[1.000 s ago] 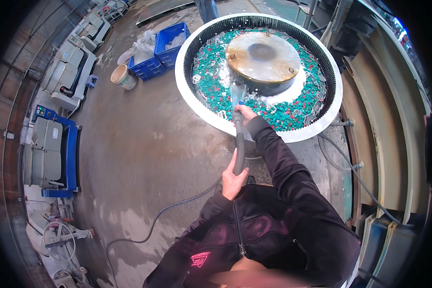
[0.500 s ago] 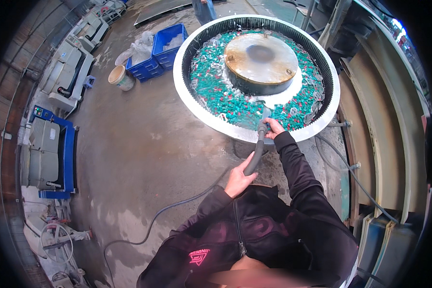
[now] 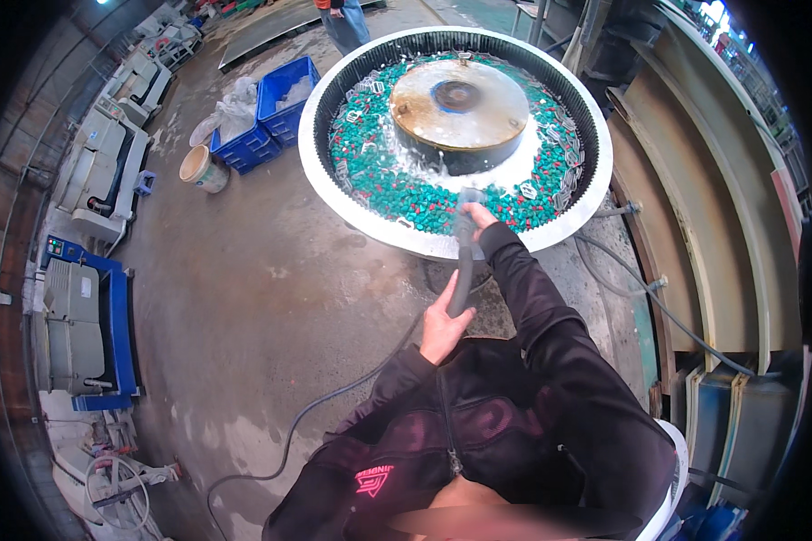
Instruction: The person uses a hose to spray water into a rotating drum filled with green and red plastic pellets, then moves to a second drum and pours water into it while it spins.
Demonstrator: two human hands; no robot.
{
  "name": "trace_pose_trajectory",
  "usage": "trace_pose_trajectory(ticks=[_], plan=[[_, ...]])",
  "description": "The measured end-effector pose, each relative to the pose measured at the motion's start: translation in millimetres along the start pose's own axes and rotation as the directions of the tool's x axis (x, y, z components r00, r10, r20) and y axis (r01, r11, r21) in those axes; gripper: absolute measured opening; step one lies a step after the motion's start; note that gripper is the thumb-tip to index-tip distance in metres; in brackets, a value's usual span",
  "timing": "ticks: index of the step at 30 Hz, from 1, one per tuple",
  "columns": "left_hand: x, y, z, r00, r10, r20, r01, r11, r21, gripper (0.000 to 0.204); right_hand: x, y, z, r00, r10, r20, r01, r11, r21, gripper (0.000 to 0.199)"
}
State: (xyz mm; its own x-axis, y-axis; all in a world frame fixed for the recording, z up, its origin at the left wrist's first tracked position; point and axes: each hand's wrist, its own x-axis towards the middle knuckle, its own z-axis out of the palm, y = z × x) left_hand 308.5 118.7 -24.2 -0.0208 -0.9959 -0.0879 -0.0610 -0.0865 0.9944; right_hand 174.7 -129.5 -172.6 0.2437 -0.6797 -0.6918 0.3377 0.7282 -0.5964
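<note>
A grey hose runs up between my hands and sprays water into a big round white tub. The tub holds green and white pieces around a rusty central dome. My right hand grips the hose near its nozzle, just over the tub's near rim. Lower down, my left hand holds the same hose. The rest of the hose trails down across the concrete floor toward the lower left.
Blue crates and a tan bucket stand left of the tub. Grey and blue machines line the left wall. A person's legs show at the top. Pipes and metal panels lie on the right.
The hose nozzle has swung across the tub's near rim, first right, now back toward the middle. The view has shifted, so the tub appears further right.
</note>
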Motion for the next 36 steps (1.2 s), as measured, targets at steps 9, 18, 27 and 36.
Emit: trace_pose_trajectory(ticks=[9, 18, 27, 36], plan=[[-8.0, -2.0, 9.3, 0.999, 0.035, -0.030, -0.036, 0.998, -0.046, 0.072, -6.2, 15.0, 7.3, 0.997, 0.025, -0.071, -0.027, 0.999, -0.022, 0.026], [-14.7, 4.2, 73.4, 0.902, -0.392, 0.179, 0.397, 0.918, 0.012, 0.050, -23.7, 19.1, -82.3, 0.985, -0.034, -0.172, 0.004, 0.985, -0.172, 0.016], [-5.7, 27.0, 59.8, 0.839, -0.392, 0.377, 0.488, 0.848, -0.206, 0.027, -36.3, 15.3, -78.0, 0.988, -0.032, -0.152, 0.059, 0.983, 0.172, 0.013], [21.7, 25.8, 59.5, 0.916, -0.264, 0.303, 0.338, 0.914, -0.225, 0.031, -36.0, -25.2, -62.0, 0.965, -0.141, -0.222, 0.175, 0.974, 0.141, 0.023]])
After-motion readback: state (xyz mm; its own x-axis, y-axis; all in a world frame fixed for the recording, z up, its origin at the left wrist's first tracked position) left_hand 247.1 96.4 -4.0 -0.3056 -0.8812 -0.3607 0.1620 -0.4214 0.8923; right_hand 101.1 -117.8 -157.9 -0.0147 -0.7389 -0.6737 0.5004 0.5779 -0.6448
